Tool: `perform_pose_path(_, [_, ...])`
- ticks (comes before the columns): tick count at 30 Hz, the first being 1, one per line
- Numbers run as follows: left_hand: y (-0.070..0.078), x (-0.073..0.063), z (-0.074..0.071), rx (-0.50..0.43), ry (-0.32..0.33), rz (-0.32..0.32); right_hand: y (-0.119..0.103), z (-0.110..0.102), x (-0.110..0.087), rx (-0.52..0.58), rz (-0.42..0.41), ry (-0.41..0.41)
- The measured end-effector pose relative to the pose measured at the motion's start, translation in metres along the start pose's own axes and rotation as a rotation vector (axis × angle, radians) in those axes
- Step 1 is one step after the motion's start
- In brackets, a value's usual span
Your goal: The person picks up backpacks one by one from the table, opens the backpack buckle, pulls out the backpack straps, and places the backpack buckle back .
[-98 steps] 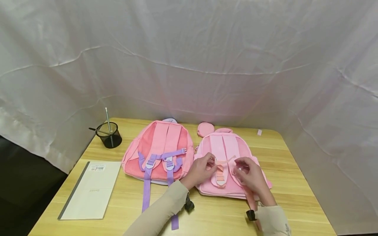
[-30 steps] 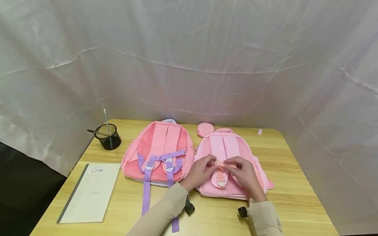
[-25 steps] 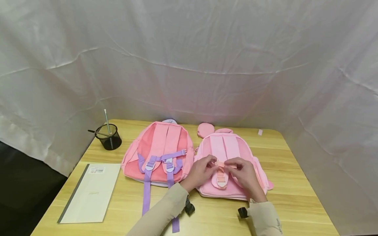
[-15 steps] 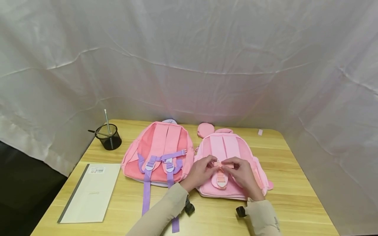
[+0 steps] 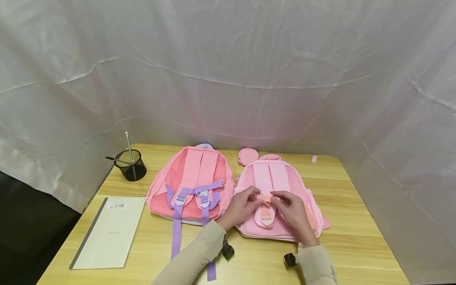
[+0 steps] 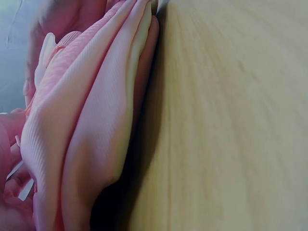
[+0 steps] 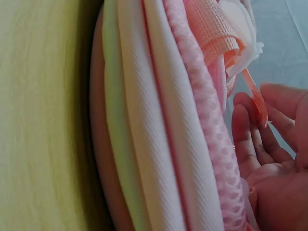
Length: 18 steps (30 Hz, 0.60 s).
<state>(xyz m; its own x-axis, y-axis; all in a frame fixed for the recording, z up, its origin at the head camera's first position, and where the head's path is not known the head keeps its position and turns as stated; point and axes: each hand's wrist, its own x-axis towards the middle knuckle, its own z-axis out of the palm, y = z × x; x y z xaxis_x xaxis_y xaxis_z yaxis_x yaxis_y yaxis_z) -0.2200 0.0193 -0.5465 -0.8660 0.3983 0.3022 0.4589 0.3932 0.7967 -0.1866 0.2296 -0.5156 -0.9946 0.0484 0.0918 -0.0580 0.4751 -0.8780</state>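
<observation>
A pink backpack (image 5: 299, 186) lies back side up, its two shoulder straps on top. Over its middle my left hand (image 5: 241, 208) pinches the left end of a short orange chest strap (image 5: 266, 198); in the left wrist view, white plastic (image 6: 26, 189) shows among the fingers. My right hand (image 5: 293, 209) holds the strap's other side, close to the left hand. Seen from the right wrist, thumb and fingertips pinch the orange webbing end (image 7: 260, 107). Below the strap sits an orange webbing loop with a white adjuster buckle (image 5: 266, 221).
To the left lies a coral backpack (image 5: 190, 170) with purple straps (image 5: 177, 233). A notebook (image 5: 107, 233) and a black mesh pen cup (image 5: 133, 170) are farther left. A round pink pouch (image 5: 247, 157) and a small tag (image 5: 314, 159) lie at the back.
Since the earliest frame, my right hand has moved left and now pinches the orange strap near the left hand. Lately it has shifted only slightly. The left hand stays nearly in place.
</observation>
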Motion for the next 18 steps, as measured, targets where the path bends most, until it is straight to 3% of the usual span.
perform_pose_path(9, [0.0007, 0.0007, -0.0022, -0.020, -0.020, -0.014, 0.0015, 0.0027, 0.0033, 0.126, 0.040, 0.016])
perform_pose_path(18, [0.0023, -0.0017, -0.0013, 0.014, -0.024, -0.016, -0.0047, 0.0077, 0.0032, 0.119, 0.020, -0.016])
